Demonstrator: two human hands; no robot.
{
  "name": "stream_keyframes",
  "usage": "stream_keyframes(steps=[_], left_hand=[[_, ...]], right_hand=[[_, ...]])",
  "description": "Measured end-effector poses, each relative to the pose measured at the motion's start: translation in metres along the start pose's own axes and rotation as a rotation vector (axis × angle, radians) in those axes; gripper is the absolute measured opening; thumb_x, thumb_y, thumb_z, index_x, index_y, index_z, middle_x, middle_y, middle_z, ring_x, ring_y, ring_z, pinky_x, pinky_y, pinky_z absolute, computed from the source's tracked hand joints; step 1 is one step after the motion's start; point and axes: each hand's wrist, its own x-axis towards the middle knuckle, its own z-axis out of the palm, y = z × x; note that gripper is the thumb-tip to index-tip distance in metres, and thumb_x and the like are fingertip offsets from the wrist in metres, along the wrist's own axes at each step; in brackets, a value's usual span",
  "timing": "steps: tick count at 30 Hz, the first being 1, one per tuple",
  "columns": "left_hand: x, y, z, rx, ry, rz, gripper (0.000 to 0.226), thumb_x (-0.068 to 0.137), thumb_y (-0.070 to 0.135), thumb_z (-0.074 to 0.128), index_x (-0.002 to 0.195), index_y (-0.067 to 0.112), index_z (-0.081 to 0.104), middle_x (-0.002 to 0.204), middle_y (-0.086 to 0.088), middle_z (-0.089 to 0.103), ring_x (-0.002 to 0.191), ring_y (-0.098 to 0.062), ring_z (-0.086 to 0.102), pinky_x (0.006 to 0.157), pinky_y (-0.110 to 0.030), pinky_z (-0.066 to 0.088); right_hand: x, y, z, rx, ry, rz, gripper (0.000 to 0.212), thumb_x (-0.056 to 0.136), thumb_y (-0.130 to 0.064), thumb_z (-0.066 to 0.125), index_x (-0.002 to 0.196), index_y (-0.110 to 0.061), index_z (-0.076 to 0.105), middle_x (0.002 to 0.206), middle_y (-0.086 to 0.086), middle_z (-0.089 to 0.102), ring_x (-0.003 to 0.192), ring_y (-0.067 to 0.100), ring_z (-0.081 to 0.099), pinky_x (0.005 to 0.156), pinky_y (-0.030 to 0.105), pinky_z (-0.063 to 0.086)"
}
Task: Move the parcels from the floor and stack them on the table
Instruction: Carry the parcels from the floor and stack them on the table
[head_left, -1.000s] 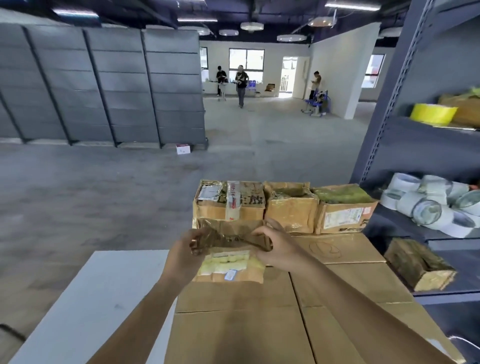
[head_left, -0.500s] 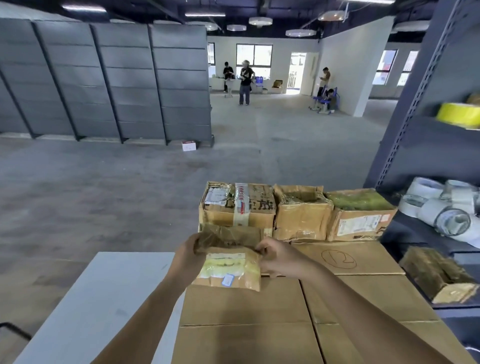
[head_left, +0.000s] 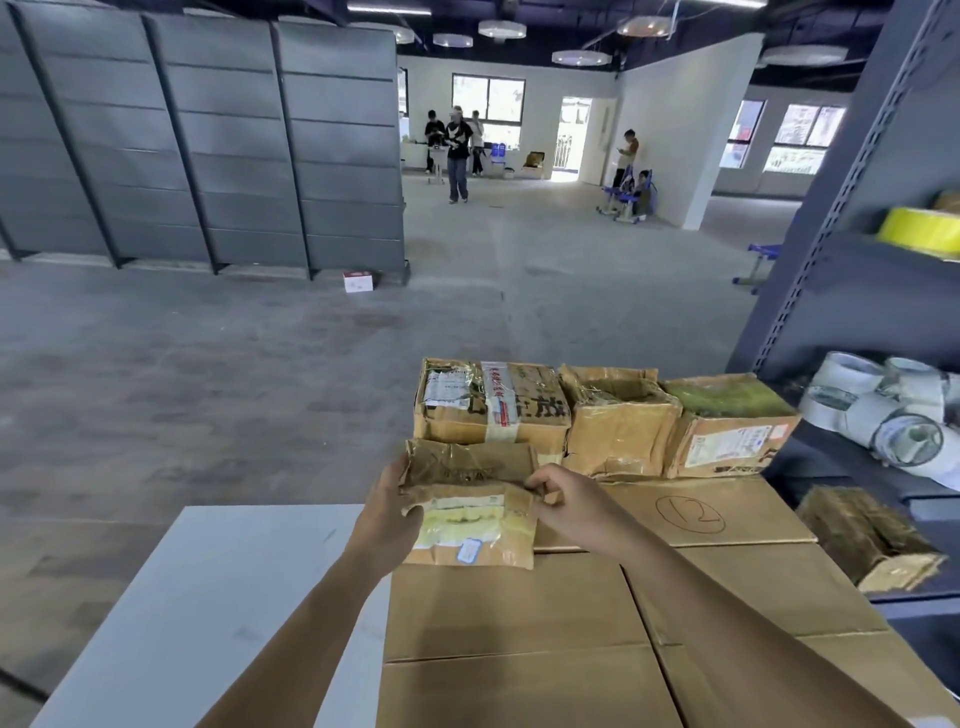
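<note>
A small taped brown parcel (head_left: 470, 499) with a yellowish label sits just in front of a row of three cardboard parcels (head_left: 491, 405), (head_left: 618, 421), (head_left: 727, 426). All of them rest on flat cardboard boxes (head_left: 519, 608) that cover the white table (head_left: 208, 597). My left hand (head_left: 389, 504) grips the small parcel's left edge. My right hand (head_left: 566, 499) pinches its right edge. The parcel's underside is hidden.
A dark metal shelf rack (head_left: 857, 234) stands at the right with white tape rolls (head_left: 893, 410), a yellow roll (head_left: 919, 228) and a brown parcel (head_left: 867, 535). Grey partitions (head_left: 208, 145) line the left. Several people (head_left: 457, 150) stand far off on the concrete floor (head_left: 208, 374).
The small parcel has gone forward and down, from held over the flat boxes to close against the front of the row. Both hands have stayed on its edges.
</note>
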Motion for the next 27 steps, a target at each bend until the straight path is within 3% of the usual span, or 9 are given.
stream_keyframes(steps=[5,8,11,13,15,18,20,24,27], left_hand=[[0.003,0.001,0.003,-0.12,-0.097,-0.013,0.069,0.087,0.006,0.051,0.148,0.024,0.024,0.132,0.003,0.04,0.122,-0.014,0.046,0.102,-0.034,0.041],[0.002,-0.007,0.001,-0.164,-0.078,-0.054,0.063,0.083,0.003,0.049,0.138,0.03,0.031,0.123,0.01,0.044,0.113,-0.009,0.05,0.086,-0.026,0.047],[-0.002,-0.014,0.0,-0.151,-0.062,-0.076,0.067,0.085,0.003,0.05,0.14,0.033,0.024,0.109,0.027,0.039,0.111,-0.009,0.049,0.062,-0.012,0.044],[-0.002,-0.018,-0.001,-0.157,-0.023,-0.139,0.076,0.088,0.007,0.051,0.148,0.029,0.011,0.125,0.017,0.039,0.12,-0.02,0.047,0.061,-0.018,0.044],[-0.003,-0.023,0.001,-0.127,-0.036,-0.24,0.073,0.089,0.01,0.052,0.15,0.021,0.012,0.135,0.002,0.044,0.11,-0.019,0.054,0.055,-0.018,0.043],[-0.008,-0.031,0.008,-0.069,-0.157,-0.3,0.049,0.089,0.021,0.056,0.135,0.016,0.04,0.097,0.006,0.057,0.079,-0.007,0.054,0.05,-0.019,0.042],[-0.009,-0.034,0.013,0.005,-0.216,-0.248,0.04,0.091,0.03,0.055,0.129,0.019,0.049,0.107,0.001,0.062,0.083,-0.009,0.055,0.058,-0.021,0.042],[-0.008,-0.032,0.018,0.062,-0.232,-0.193,0.039,0.093,0.032,0.053,0.13,0.023,0.049,0.125,-0.005,0.059,0.09,-0.015,0.053,0.06,-0.023,0.039],[-0.015,-0.031,0.013,0.069,-0.207,-0.268,0.063,0.092,0.045,0.054,0.142,0.014,0.033,0.14,-0.011,0.048,0.112,-0.028,0.055,0.071,-0.028,0.04]], right_hand=[[0.0,-0.007,0.004,-0.001,0.034,0.04,0.021,0.093,-0.032,0.06,0.114,-0.027,0.059,0.104,-0.017,0.056,0.1,0.005,0.054,0.073,0.019,0.041],[-0.003,-0.012,0.008,-0.045,0.058,0.044,0.019,0.095,-0.03,0.058,0.113,-0.027,0.057,0.1,-0.016,0.056,0.093,0.005,0.056,0.068,0.016,0.041],[-0.007,-0.014,0.011,-0.084,0.093,0.049,0.018,0.096,-0.027,0.056,0.113,-0.026,0.057,0.086,-0.016,0.058,0.069,-0.001,0.055,0.053,0.014,0.037],[-0.011,-0.016,0.013,-0.082,0.106,0.056,0.019,0.096,-0.024,0.055,0.115,-0.023,0.057,0.082,-0.01,0.063,0.06,0.001,0.056,0.047,0.013,0.038],[-0.017,-0.018,0.015,-0.079,0.11,0.063,0.025,0.097,-0.024,0.053,0.121,-0.021,0.056,0.09,-0.006,0.068,0.069,0.006,0.063,0.052,0.015,0.043],[-0.025,-0.023,0.017,-0.09,0.1,0.119,0.036,0.096,-0.031,0.053,0.133,-0.028,0.049,0.102,-0.008,0.065,0.084,0.008,0.064,0.067,0.023,0.05],[-0.031,-0.027,0.021,-0.103,0.096,0.149,0.044,0.095,-0.03,0.053,0.138,-0.034,0.042,0.106,-0.006,0.063,0.089,0.011,0.064,0.073,0.03,0.052],[-0.038,-0.04,0.029,-0.24,0.092,0.186,0.06,0.094,-0.023,0.053,0.148,-0.03,0.028,0.122,0.005,0.059,0.11,0.022,0.058,0.09,0.042,0.051],[-0.046,-0.05,0.034,-0.281,0.125,0.197,0.065,0.093,-0.021,0.052,0.15,-0.03,0.022,0.131,0.007,0.055,0.114,0.026,0.056,0.091,0.044,0.05]])
